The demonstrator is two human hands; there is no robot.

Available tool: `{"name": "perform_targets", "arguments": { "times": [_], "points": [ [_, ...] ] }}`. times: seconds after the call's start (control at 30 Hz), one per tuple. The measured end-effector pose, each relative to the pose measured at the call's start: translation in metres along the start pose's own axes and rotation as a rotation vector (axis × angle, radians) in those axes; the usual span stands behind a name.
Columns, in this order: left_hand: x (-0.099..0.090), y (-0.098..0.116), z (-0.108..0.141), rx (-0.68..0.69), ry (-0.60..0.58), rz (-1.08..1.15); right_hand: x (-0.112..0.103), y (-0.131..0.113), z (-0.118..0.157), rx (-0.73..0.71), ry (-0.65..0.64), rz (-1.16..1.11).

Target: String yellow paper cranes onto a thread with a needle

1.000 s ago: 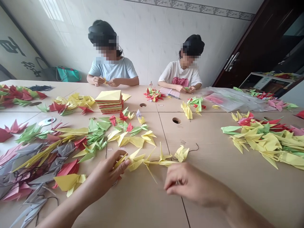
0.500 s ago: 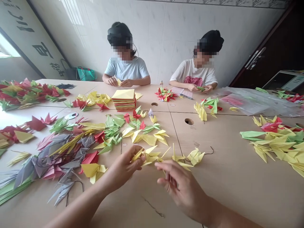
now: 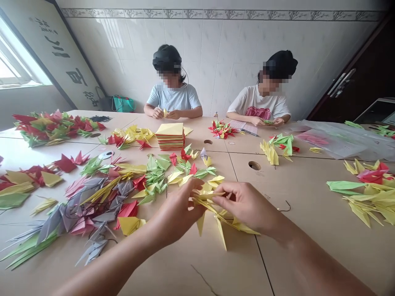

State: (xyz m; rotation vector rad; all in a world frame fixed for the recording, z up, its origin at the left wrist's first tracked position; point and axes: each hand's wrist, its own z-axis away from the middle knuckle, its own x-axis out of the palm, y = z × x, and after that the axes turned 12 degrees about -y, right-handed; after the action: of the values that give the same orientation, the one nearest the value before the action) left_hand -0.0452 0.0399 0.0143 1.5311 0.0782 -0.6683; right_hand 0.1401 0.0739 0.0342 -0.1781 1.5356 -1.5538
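Note:
A yellow origami crane is pinched between my two hands above the near part of the table. My left hand grips it from the left, fingers curled round the folded paper. From the right, my right hand pinches a pointed edge of it between thumb and fingertips. More yellow folded cranes hang or lie just below my hands; whether they are strung together I cannot tell. Close to my left forearm is a single yellow crane. A dark thread lies on the table in front of me.
Piles of grey and pink cranes, green cranes and red and green ones cover the left. A paper stack stands mid-table. Yellow cranes lie right. Two people sit opposite, handling paper. The tabletop has a round hole.
My right hand has come to my left and now pinches the yellow paper. The yellow cranes have been drawn up and toward me. The head view has tilted upward.

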Motion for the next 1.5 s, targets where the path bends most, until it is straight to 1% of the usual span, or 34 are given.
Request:
{"name": "perform_targets", "arguments": {
  "times": [0.03, 0.1, 0.23, 0.37, 0.47, 0.57, 0.6, 0.67, 0.77, 0.87, 1.0, 1.17, 1.33, 1.5],
  "points": [
    [-0.002, 0.001, -0.003, -0.014, 0.014, 0.007, -0.003, 0.005, 0.000, 0.016, -0.011, -0.088],
    [-0.006, -0.001, -0.009, -0.032, 0.012, 0.097, -0.009, 0.014, -0.001, 0.011, -0.031, -0.221],
    [-0.007, -0.010, -0.015, 0.030, -0.105, 0.427, -0.017, 0.025, -0.007, -0.027, -0.058, -0.378],
    [-0.008, -0.013, -0.014, 0.003, -0.145, 0.652, -0.017, 0.032, -0.015, 0.017, -0.094, -0.583],
    [-0.009, -0.012, -0.012, -0.021, -0.163, 0.728, -0.013, 0.032, -0.017, 0.009, -0.104, -0.630],
    [-0.007, -0.011, -0.011, -0.030, -0.181, 0.738, -0.005, 0.026, -0.015, -0.078, -0.185, -0.624],
    [-0.006, -0.011, -0.011, -0.028, -0.186, 0.721, -0.003, 0.023, -0.014, -0.094, -0.194, -0.627],
    [-0.003, -0.012, -0.011, -0.011, -0.192, 0.671, 0.002, 0.019, -0.014, -0.091, -0.152, -0.613],
    [0.001, -0.014, -0.011, 0.004, -0.167, 0.631, 0.006, 0.017, -0.014, -0.066, -0.073, -0.556],
    [0.002, -0.015, -0.011, 0.022, -0.154, 0.661, 0.006, 0.019, -0.015, -0.076, -0.077, -0.559],
    [0.001, -0.014, -0.011, 0.059, -0.169, 0.694, 0.006, 0.019, -0.013, -0.089, -0.096, -0.596],
    [-0.001, -0.013, -0.009, 0.066, -0.165, 0.693, 0.007, 0.017, -0.011, -0.117, -0.053, -0.567],
    [0.000, -0.015, -0.010, 0.061, -0.171, 0.738, 0.006, 0.018, -0.011, -0.119, -0.056, -0.537],
    [0.005, -0.014, -0.007, 0.064, -0.154, 0.638, 0.007, 0.014, -0.010, -0.089, -0.025, -0.519]
  ]
}}
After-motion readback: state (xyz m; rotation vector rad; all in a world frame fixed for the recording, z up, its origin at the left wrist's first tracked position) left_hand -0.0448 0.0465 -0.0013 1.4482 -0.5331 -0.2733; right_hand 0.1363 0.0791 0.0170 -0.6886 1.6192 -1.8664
